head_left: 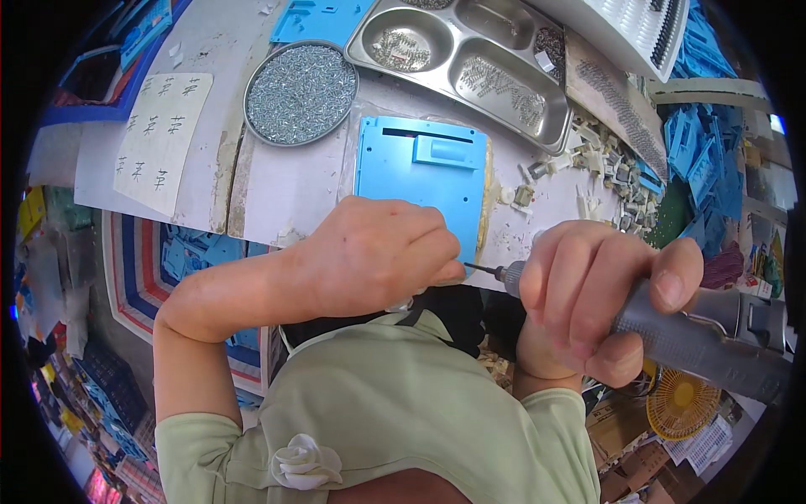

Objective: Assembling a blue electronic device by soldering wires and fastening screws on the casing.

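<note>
A light blue plastic panel with a slot and a raised block lies at the table's near edge. My left hand is closed over its lower part, fingers curled; what they pinch, if anything, is hidden. In my right hand is a grey electric screwdriver, held level with the fingers wrapped round it. Its thin bit points left, and the tip is close to my left fingertips. Beyond the panel stand a round dish of small screws and a steel compartment tray holding more small metal parts.
Small pale and grey parts lie scattered right of the panel. A white perforated tray and piled blue plastic pieces stand at the far right. A handwritten paper lies left. A striped bag of blue pieces sits below the table.
</note>
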A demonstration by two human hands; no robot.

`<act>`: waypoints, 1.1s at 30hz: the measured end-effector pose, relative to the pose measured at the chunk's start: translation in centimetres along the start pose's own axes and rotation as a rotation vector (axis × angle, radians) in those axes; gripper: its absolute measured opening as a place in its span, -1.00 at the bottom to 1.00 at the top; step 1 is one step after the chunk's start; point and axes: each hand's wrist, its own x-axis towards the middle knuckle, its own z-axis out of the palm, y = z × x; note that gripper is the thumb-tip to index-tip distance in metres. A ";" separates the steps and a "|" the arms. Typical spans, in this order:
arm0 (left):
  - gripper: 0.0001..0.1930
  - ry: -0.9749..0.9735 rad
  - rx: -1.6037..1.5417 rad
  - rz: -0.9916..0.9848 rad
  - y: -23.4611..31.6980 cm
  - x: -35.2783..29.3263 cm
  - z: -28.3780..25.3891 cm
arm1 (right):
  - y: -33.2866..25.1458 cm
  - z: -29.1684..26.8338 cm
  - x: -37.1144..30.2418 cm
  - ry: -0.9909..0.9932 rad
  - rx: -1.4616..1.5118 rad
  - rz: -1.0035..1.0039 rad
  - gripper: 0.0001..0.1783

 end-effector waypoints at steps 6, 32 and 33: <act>-0.84 0.104 -0.148 -0.153 0.1 -1.2 1.6 | 0.6 -1.6 -0.6 -0.063 0.020 0.010 -0.52; -0.78 0.054 -0.054 0.000 0.0 -1.1 1.9 | 0.2 0.0 -0.6 -0.001 0.054 0.061 -0.54; -0.77 0.078 -0.059 0.016 -0.1 -1.1 1.9 | 0.2 0.0 -0.6 0.000 0.056 0.062 -0.54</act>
